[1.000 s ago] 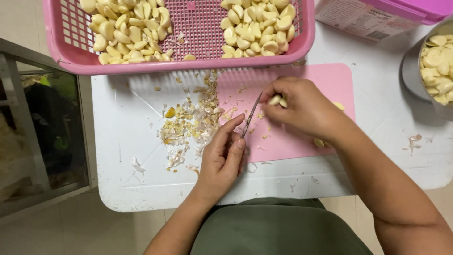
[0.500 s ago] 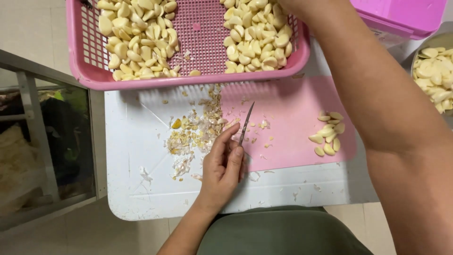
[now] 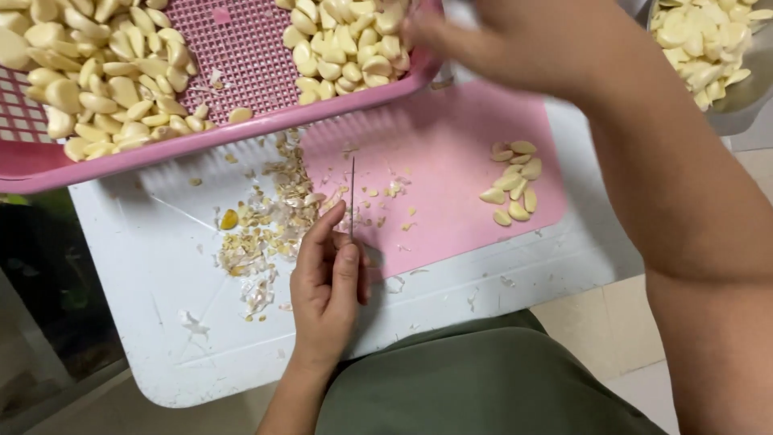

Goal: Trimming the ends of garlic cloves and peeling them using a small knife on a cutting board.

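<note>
Head view: our left hand point(image 3: 326, 286) grips a small knife point(image 3: 352, 197) upright on the pink cutting mat point(image 3: 451, 129). Our right hand point(image 3: 515, 36), blurred, grip unclear, reaches the pink basket point(image 3: 241, 133) of cloves. Trimmed cloves point(image 3: 513, 181) near the mat's right edge; much remains.

Left hand point(image 3: 326, 290) sits near and centre, palm down, forearm coming up from the bottom edge; fingers curled in, thumb and forefinger pinched together, wrist straight. Right hand point(image 3: 515, 36) is far, upper centre-right, motion-blurred, fingers point(image 3: 419, 32) pointing left and loosely curled, grip not readable. Right forearm runs from the near right corner up and leftward across the right side, elbow bent, bare; the two hands are well apart, left low and still, right high and extended.
</note>
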